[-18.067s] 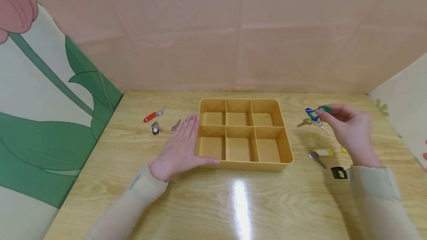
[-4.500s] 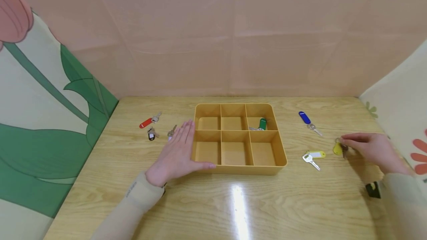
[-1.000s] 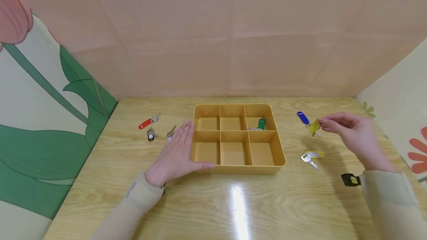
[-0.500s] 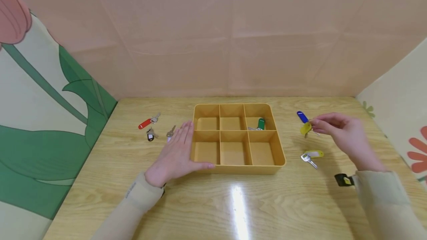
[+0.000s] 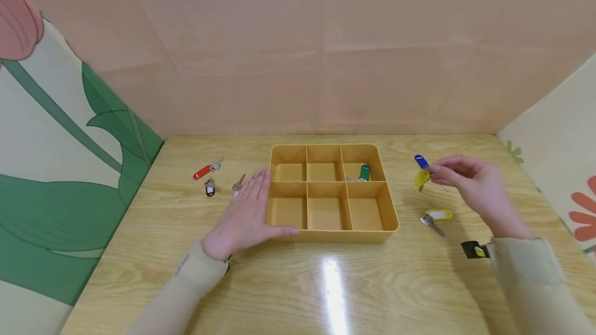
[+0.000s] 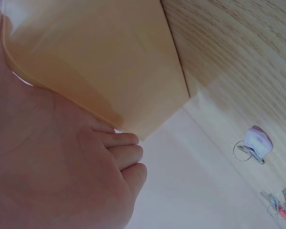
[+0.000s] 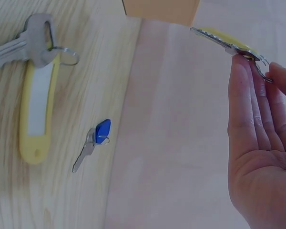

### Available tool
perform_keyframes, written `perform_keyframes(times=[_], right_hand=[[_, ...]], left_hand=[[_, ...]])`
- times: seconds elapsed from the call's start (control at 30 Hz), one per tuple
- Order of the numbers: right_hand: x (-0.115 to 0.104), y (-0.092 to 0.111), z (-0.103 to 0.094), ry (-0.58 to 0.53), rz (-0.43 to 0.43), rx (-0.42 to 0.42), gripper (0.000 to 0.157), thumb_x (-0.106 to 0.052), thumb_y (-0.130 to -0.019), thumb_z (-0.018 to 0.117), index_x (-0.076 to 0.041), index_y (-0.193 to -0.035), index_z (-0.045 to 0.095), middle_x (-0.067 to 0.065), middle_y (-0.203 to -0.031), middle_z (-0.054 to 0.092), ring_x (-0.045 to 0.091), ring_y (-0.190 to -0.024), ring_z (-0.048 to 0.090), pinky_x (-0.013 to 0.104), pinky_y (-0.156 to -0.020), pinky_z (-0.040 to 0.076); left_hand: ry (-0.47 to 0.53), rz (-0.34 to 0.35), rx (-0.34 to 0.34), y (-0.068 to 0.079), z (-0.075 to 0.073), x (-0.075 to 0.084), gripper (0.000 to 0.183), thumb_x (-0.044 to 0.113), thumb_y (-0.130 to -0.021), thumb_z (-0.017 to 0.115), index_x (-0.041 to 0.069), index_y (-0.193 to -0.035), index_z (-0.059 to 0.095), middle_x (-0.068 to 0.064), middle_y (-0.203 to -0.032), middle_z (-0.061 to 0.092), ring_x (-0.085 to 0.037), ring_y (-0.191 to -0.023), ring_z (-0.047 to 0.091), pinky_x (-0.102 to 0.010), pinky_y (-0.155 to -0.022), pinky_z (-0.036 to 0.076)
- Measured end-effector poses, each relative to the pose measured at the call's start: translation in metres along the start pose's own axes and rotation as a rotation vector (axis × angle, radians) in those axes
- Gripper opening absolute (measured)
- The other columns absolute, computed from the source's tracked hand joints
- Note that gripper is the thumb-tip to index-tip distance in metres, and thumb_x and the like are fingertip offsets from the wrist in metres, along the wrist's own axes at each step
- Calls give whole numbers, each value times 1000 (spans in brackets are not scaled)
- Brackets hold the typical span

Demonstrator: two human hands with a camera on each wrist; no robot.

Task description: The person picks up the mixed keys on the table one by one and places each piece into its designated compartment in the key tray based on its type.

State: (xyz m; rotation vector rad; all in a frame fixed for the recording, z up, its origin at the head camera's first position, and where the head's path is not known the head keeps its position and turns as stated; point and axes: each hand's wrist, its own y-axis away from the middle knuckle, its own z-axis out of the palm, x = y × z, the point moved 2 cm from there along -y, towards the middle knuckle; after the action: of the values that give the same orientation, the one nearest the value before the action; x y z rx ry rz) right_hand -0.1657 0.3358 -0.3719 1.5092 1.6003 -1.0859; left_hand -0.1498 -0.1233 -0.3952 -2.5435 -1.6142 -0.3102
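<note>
My left hand [image 5: 242, 218] lies with straight fingers along the left side of a tan six-compartment box [image 5: 349, 237], its thumb over the front rim. In the left wrist view the palm [image 6: 62, 162] touches the box's wall [image 6: 109, 62]. Above the table, my right hand [image 5: 475, 185] pinches the ring of a key with a yellow tag [image 5: 421, 178]; the right wrist view shows this key [image 7: 219, 40] beside its tag. Just behind lies a blue-tagged key [image 5: 421, 161], partly hidden by the hand. A green-tagged key [image 5: 364, 172] sits in the back right compartment.
Another yellow-tagged key [image 5: 438, 214] lies right of the box. To the left are keys with a red tag [image 5: 202, 172] and a black-rimmed tag [image 5: 210, 190], plus a key [image 5: 239, 184] near my left fingertips. A pink wall [image 5: 321, 66] borders the table's back.
Earlier, the green-tagged key went from my right hand into the back right compartment. My right hand then lifted the yellow-tagged key and carried it leftward. My left hand stays on the box.
</note>
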Motion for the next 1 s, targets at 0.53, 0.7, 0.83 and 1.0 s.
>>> perform_keyframes(times=[0.53,0.7,0.83,1.0], right_hand=[[-20,2,11,-45,-50,-3,30,-16,-98,71,8,-115,67,0,-101,76,14,-84,74,26,-76,59],[-25,3,13,-24,-52,-1,31,-19,-97,71,7,-115,68,1,-103,76,14,-85,74,26,-76,59],[-29,4,15,-20,-77,1,29,-17,-98,70,7,-114,69,1,-104,76,14,-85,74,26,-76,59],[-34,5,17,-34,-107,1,25,-11,-98,70,8,-113,69,2,-104,76,16,-84,73,27,-76,60]], left_hand=[[-2,1,-8,0,-2,1,138,99,-71,38,6,-161,-9,-10,-168,-10,-27,-155,-4,-41,-122,3],[-9,-2,-10,0,-1,1,138,100,-71,37,6,-161,-10,-10,-168,-10,-27,-155,-4,-40,-122,2],[-11,-4,-13,0,-1,0,138,100,-71,36,7,-160,-11,-9,-168,-11,-27,-155,-5,-40,-122,2],[-11,-2,-8,0,0,0,138,100,-70,36,6,-160,-11,-10,-168,-11,-27,-155,-5,-40,-122,3]])
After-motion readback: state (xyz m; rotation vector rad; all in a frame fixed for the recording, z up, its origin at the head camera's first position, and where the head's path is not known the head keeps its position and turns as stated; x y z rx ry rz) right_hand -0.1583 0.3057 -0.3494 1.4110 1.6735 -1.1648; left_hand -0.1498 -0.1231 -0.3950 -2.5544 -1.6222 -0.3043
